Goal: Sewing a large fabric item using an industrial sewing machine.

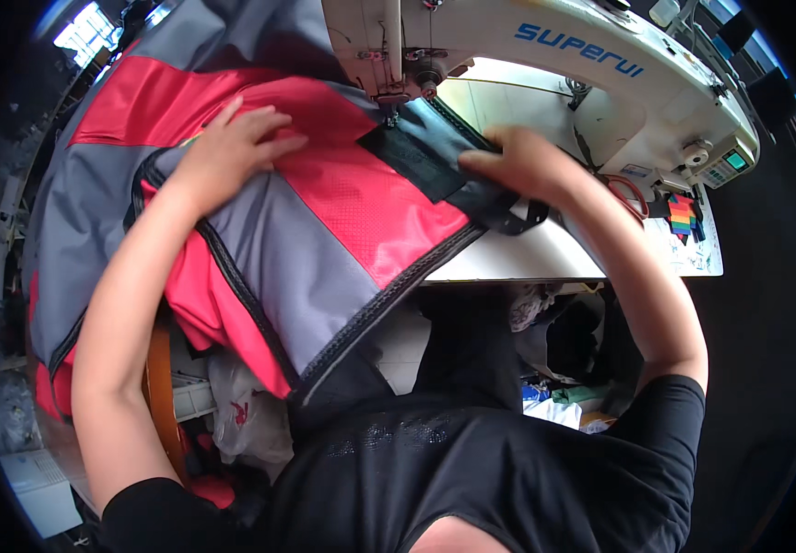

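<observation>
A large red and grey fabric piece (342, 217) with black bound edges spreads from the left over the sewing machine's bed and hangs toward my lap. My left hand (232, 157) lies on its red part, fingers spread and palm down. At the right end of the cloth my right hand (522, 164), blurred, pinches the edge of a dark strip (416, 161). This black strip lies on the red fabric and runs up beneath the sewing machine's (527, 55) needle area. The presser foot (392, 118) stands over the strip's far end. What lies under the cloth is hidden.
Red-handled scissors (626, 195) lie on the white table (527, 258) beyond my right forearm. Near them are rainbow-coloured swatches (682, 217) and a lit control panel (728, 166). A plastic bag (246, 415) hangs below on the left.
</observation>
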Motion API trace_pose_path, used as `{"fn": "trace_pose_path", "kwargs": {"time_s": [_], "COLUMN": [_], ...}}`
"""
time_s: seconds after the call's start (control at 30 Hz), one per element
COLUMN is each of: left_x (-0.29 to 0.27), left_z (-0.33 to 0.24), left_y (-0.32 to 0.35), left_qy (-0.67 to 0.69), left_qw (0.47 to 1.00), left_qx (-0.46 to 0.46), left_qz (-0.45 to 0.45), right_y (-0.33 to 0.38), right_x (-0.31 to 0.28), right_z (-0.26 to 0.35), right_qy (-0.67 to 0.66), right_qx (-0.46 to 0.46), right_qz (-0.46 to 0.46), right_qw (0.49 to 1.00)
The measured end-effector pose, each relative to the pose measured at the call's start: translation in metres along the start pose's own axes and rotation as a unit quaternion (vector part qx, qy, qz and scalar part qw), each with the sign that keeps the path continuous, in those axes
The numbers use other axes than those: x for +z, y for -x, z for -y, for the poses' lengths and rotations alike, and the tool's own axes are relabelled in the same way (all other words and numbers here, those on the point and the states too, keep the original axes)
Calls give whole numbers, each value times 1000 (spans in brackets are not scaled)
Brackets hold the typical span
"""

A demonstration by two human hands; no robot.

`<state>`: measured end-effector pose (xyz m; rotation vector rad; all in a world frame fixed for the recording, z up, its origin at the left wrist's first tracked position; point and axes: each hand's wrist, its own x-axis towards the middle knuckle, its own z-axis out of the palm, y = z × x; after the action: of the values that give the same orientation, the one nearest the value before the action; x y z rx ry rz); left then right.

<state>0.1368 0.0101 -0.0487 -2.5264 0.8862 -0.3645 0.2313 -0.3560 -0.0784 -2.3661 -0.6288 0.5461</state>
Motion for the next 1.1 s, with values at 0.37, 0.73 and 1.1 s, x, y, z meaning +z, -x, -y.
{"fn": "trace_pose_path", "kwargs": {"time_s": [0.37, 0.73, 1.1], "left_x": [-76, -23, 27], "left_z": [-204, -140, -62], "left_y": [-23, -7, -32], "left_qy": [312, 345, 338], "left_qw": [937, 913, 924], "left_qx": [-153, -177, -136], "left_qz": [-33, -129, -115], "right_y": [17, 7, -47], "right_x": [11, 19, 18], "right_z": [-7, 5, 4], "right_qy": [43, 30, 43], "right_qx": [-21, -46, -95], "right_qz": [-142, -162, -230], "right_qw": [989, 985, 968]}}
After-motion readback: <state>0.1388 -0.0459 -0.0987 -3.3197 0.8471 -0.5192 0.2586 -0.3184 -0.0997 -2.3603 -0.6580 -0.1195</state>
